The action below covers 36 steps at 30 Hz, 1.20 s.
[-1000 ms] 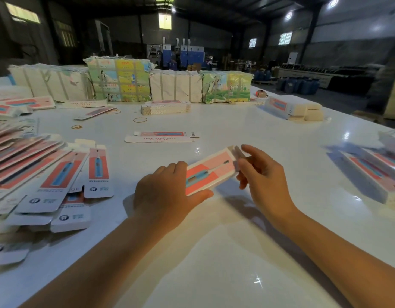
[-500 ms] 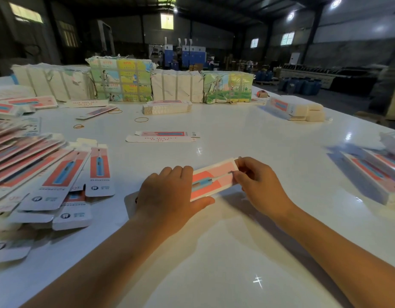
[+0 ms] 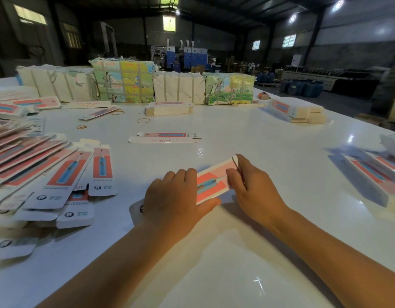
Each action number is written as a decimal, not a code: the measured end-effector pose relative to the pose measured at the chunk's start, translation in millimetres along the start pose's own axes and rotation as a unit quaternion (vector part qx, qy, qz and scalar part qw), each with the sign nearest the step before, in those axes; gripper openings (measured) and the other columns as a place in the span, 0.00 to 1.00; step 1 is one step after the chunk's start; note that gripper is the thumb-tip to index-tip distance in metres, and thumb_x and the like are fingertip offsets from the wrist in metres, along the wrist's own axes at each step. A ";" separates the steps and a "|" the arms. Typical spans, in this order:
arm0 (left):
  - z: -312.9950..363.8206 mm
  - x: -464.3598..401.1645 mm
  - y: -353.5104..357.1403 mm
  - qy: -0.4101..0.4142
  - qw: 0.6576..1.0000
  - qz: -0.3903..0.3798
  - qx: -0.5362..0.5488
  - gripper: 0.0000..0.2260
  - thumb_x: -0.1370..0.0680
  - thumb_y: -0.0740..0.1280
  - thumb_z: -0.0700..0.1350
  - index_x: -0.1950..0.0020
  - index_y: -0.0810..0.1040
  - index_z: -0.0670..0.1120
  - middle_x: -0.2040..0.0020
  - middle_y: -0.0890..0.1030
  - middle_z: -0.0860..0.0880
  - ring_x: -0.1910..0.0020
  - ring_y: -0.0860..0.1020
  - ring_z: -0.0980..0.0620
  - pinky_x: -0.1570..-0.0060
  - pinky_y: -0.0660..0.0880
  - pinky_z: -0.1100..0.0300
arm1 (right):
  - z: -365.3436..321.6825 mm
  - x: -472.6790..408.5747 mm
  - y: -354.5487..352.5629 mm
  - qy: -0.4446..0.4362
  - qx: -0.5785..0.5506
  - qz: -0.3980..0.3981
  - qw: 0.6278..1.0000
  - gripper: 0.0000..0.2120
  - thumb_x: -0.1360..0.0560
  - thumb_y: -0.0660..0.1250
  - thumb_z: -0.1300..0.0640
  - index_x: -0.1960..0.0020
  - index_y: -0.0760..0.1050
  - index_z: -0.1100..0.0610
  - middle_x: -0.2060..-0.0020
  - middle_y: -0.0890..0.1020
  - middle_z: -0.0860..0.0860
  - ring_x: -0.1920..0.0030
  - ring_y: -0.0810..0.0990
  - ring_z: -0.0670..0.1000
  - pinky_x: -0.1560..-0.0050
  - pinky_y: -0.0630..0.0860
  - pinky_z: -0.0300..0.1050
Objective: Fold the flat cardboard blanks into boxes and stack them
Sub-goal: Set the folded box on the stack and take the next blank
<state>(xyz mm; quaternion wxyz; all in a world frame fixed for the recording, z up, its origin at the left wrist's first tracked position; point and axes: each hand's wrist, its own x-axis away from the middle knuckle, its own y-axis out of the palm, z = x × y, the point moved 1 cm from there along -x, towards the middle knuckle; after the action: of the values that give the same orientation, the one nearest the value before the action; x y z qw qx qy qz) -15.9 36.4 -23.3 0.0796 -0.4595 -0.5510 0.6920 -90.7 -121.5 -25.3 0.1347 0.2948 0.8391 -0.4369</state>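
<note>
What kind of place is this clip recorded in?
Probably a packaging workshop in a warehouse-like hall: strapped bundles line the white table, flat printed blanks are fanned out, and blue drums stand on the floor beyond.

My desk [image 3: 236,134] was white, smooth and shiny, with lights gleaming on it. The box [image 3: 211,182] under my hands was thin printed cardboard, a bit glossy. The bundles [image 3: 178,90] looked like rough wrinkled paper.

Two hands [image 3: 173,200] [image 3: 254,190]; three rubber bands [image 3: 143,120] [image 3: 81,126] [image 3: 117,112].
</note>
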 end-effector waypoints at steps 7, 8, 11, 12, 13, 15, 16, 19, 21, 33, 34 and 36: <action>-0.5 -1.7 -6.5 0.013 0.997 0.042 0.065 0.28 0.35 0.60 0.68 0.54 0.78 0.44 0.66 0.79 0.49 0.71 0.66 0.57 0.74 0.63 0.65 | 5.3 -11.3 -7.3 0.159 -0.393 0.032 0.905 0.24 0.20 0.54 0.63 0.64 0.85 0.52 0.64 0.85 0.54 0.59 0.85 0.53 0.60 0.81 0.44; -1.1 -1.5 -5.8 0.013 0.997 0.044 0.067 0.29 0.35 0.59 0.68 0.54 0.77 0.44 0.65 0.79 0.49 0.71 0.66 0.56 0.74 0.63 0.65 | 8.1 -12.1 -7.1 0.162 -0.395 0.035 0.903 0.24 0.20 0.54 0.64 0.64 0.85 0.53 0.64 0.85 0.55 0.59 0.85 0.53 0.59 0.81 0.44; -0.1 -1.5 -7.2 0.015 0.996 0.048 0.072 0.28 0.36 0.61 0.67 0.56 0.78 0.44 0.67 0.78 0.48 0.73 0.67 0.55 0.75 0.63 0.65 | 8.6 -10.4 -7.2 0.134 -0.372 0.035 0.918 0.25 0.19 0.54 0.63 0.62 0.85 0.48 0.62 0.86 0.52 0.57 0.85 0.53 0.59 0.81 0.43; 0.2 -1.7 -7.2 0.020 0.995 0.056 0.074 0.27 0.36 0.62 0.67 0.56 0.78 0.43 0.68 0.78 0.48 0.75 0.68 0.55 0.76 0.64 0.65 | 6.4 -8.7 -8.1 0.122 -0.362 0.035 0.924 0.25 0.19 0.54 0.63 0.62 0.85 0.46 0.62 0.86 0.51 0.57 0.85 0.53 0.59 0.80 0.42; 0.4 -1.5 -7.4 0.023 0.995 0.057 0.077 0.27 0.37 0.62 0.66 0.57 0.78 0.43 0.69 0.78 0.48 0.76 0.70 0.54 0.77 0.64 0.65 | 4.6 -7.6 -8.9 0.112 -0.353 0.040 0.928 0.25 0.19 0.53 0.63 0.61 0.84 0.45 0.62 0.86 0.51 0.57 0.85 0.54 0.59 0.80 0.42; -0.2 -1.7 -7.2 0.024 0.995 0.055 0.079 0.28 0.37 0.62 0.66 0.56 0.78 0.43 0.68 0.78 0.48 0.75 0.71 0.54 0.76 0.64 0.65 | 5.3 -7.5 -10.2 0.102 -0.319 0.057 0.940 0.23 0.20 0.54 0.64 0.63 0.83 0.52 0.63 0.85 0.55 0.57 0.83 0.60 0.57 0.82 0.50; -1.2 -1.7 -6.8 0.021 0.995 0.050 0.081 0.28 0.36 0.62 0.67 0.55 0.78 0.43 0.67 0.79 0.48 0.74 0.69 0.55 0.76 0.64 0.65 | 6.1 -7.6 -10.7 0.095 -0.299 0.062 0.947 0.20 0.21 0.54 0.65 0.63 0.81 0.58 0.62 0.83 0.60 0.55 0.81 0.65 0.53 0.80 0.59; -3.0 -2.0 -6.6 0.002 0.995 0.031 0.092 0.30 0.34 0.59 0.68 0.50 0.77 0.44 0.62 0.80 0.48 0.69 0.68 0.55 0.72 0.65 0.64 | 4.0 -4.3 -10.6 0.063 -0.220 0.054 0.972 0.15 0.20 0.54 0.64 0.56 0.77 0.67 0.59 0.82 0.61 0.54 0.81 0.63 0.48 0.76 0.64; -1.7 -1.2 -7.0 -0.004 0.995 0.032 0.096 0.30 0.34 0.58 0.68 0.50 0.77 0.44 0.63 0.79 0.48 0.69 0.68 0.55 0.72 0.65 0.64 | 0.0 -0.4 -10.5 0.025 -0.133 0.045 0.990 0.14 0.19 0.54 0.61 0.52 0.79 0.60 0.60 0.83 0.53 0.57 0.82 0.55 0.51 0.79 0.53; -4.7 -0.8 -5.6 -0.025 0.996 0.032 0.078 0.38 0.35 0.45 0.73 0.44 0.73 0.47 0.55 0.80 0.50 0.64 0.74 0.53 0.69 0.66 0.64 | -10.2 4.1 -5.0 0.072 -0.240 -0.027 0.968 0.24 0.19 0.59 0.56 0.25 0.59 0.48 0.37 0.72 0.37 0.43 0.76 0.37 0.40 0.73 0.40; -5.8 -1.3 -4.2 -0.030 0.996 0.031 0.075 0.38 0.35 0.45 0.73 0.43 0.72 0.48 0.53 0.80 0.51 0.64 0.73 0.54 0.68 0.66 0.64 | -9.6 3.5 -3.4 0.078 -0.268 -0.040 0.959 0.29 0.20 0.60 0.57 0.24 0.51 0.47 0.35 0.67 0.33 0.43 0.73 0.31 0.39 0.71 0.36; -9.0 -2.7 -3.1 -0.033 0.997 0.027 0.067 0.37 0.35 0.45 0.73 0.43 0.71 0.49 0.53 0.79 0.52 0.63 0.74 0.54 0.68 0.66 0.64 | -5.5 3.2 0.3 0.058 -0.270 -0.072 0.958 0.34 0.21 0.61 0.58 0.24 0.43 0.45 0.35 0.60 0.28 0.41 0.68 0.26 0.39 0.67 0.30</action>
<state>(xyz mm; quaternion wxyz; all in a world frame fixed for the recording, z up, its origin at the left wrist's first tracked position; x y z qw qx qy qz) -9.0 42.1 -19.0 0.0732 -0.4443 -0.4935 0.7441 -92.9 -115.7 -23.9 0.1278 0.2110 0.9513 -0.1851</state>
